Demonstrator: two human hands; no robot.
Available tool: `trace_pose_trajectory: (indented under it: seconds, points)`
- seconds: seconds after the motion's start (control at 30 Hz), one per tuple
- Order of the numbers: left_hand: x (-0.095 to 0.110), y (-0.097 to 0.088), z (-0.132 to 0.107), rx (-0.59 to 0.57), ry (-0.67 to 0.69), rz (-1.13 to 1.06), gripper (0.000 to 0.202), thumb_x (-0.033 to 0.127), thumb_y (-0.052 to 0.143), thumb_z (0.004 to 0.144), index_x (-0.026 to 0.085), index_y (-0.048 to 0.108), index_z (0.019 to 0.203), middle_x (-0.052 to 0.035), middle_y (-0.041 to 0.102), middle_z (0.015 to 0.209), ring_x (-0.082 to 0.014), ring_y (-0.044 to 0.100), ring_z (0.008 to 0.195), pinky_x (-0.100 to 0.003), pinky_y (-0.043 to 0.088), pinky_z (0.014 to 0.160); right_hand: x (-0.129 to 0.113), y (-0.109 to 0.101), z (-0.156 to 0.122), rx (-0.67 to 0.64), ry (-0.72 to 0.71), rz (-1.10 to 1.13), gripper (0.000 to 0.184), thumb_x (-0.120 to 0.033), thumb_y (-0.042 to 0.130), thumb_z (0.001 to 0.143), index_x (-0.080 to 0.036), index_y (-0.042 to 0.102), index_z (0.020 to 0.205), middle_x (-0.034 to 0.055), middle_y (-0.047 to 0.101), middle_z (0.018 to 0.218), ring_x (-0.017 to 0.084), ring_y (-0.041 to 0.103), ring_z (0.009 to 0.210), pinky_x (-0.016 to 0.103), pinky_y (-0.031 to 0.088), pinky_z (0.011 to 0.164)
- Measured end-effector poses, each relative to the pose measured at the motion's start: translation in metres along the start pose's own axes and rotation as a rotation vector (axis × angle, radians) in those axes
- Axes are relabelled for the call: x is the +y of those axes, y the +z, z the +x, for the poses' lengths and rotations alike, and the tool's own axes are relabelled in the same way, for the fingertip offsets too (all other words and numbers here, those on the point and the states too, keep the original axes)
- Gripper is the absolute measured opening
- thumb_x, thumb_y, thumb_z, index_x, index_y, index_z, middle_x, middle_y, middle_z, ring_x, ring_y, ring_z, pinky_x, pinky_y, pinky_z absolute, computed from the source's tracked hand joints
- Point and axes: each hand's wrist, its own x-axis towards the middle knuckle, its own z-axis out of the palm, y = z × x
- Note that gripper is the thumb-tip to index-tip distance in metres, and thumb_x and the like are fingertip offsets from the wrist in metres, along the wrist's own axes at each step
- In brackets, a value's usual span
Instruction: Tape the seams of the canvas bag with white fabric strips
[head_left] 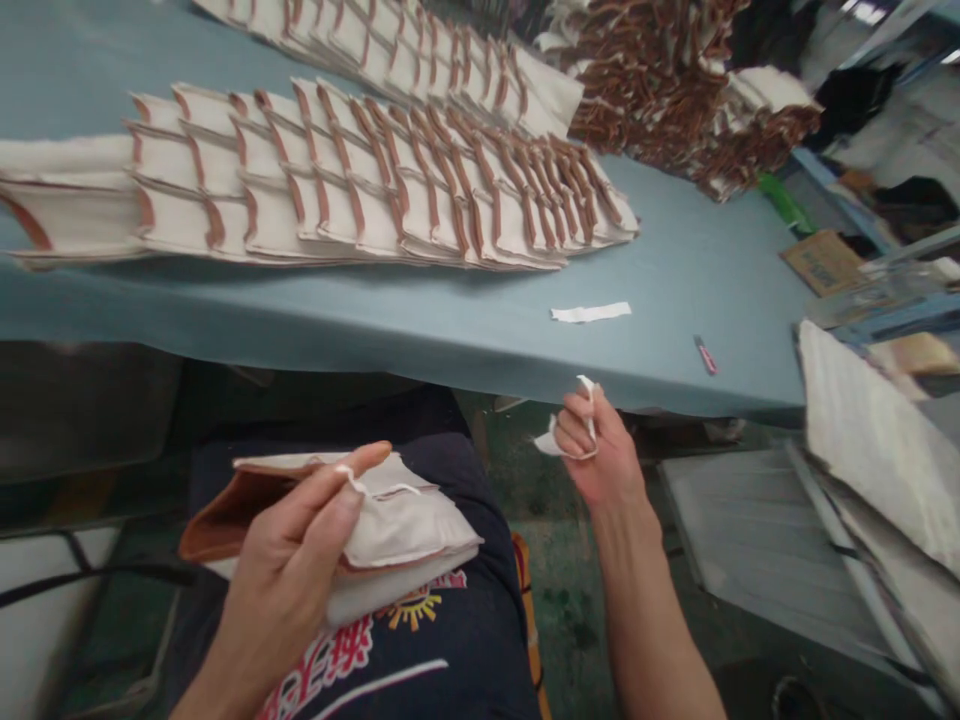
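Note:
A sewn cream cloth piece with a brown inside [409, 535] lies across my lap, its brown end opening toward the left. My left hand [289, 545] is over it, thumb and fingers pinched on a thin white strip [390, 490] that trails across the cream cloth. The fingers cover part of the piece. Off to the right, below the table edge, my right hand [592, 435] is closed around a crumpled white cloth strip [551, 440], whose ends stick out above and to the left of the fingers.
On the blue-covered table [690, 260] lie a long overlapping row of cream and brown pieces [360, 190], another row behind [420, 50], and a brown-white heap [660, 80]. A flat white strip [591, 313] and a small red cutter [706, 355] lie nearer. Boards [877, 430] stand right.

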Motion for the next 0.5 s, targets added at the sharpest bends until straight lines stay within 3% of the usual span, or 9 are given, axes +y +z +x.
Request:
trace_pose_trajectory:
  seconds: [0.07, 0.17, 0.33, 0.5]
  points:
    - [0.003, 0.006, -0.003, -0.040, 0.054, 0.110, 0.053, 0.063, 0.082, 0.089, 0.023, 0.090, 0.123, -0.0059, 0.087, 0.101, -0.0239, 0.076, 0.087, -0.025, 0.058, 0.073, 0.009, 0.012, -0.013, -0.043, 0.021, -0.073, 0.044, -0.042, 0.098, 0.087, -0.021, 0.060, 0.082, -0.0101, 0.058, 0.068, 0.002, 0.022, 0.043, 0.011, 0.030, 0.036]
    - [0.009, 0.016, -0.006, -0.065, 0.013, 0.110, 0.057, 0.065, 0.076, 0.092, 0.025, 0.087, 0.131, -0.0030, 0.086, 0.090, -0.0236, 0.075, 0.082, -0.027, 0.057, 0.074, 0.022, 0.036, -0.029, -0.154, 0.090, -0.161, 0.044, -0.052, 0.094, 0.091, -0.020, 0.064, 0.086, -0.0030, 0.073, 0.079, 0.002, 0.025, 0.042, 0.014, 0.029, 0.035]
    - [0.015, 0.021, -0.004, 0.018, 0.096, 0.257, 0.059, 0.064, 0.071, 0.094, 0.022, 0.083, 0.132, -0.0016, 0.083, 0.081, -0.0237, 0.072, 0.070, -0.028, 0.054, 0.065, 0.028, 0.068, -0.046, -0.456, 0.290, -0.327, 0.046, -0.060, 0.083, 0.100, -0.020, 0.062, 0.093, 0.0068, 0.083, 0.111, 0.003, 0.037, 0.049, 0.017, 0.030, 0.041]
    - [0.018, 0.024, -0.003, 0.094, 0.173, 0.281, 0.043, 0.054, 0.077, 0.087, 0.024, 0.087, 0.115, 0.0002, 0.080, 0.074, -0.0208, 0.068, 0.062, -0.026, 0.052, 0.059, 0.031, 0.086, -0.054, -0.634, 0.384, -0.368, 0.053, -0.069, 0.084, 0.096, -0.020, 0.063, 0.092, -0.0051, 0.061, 0.075, 0.006, 0.042, 0.054, 0.018, 0.033, 0.046]
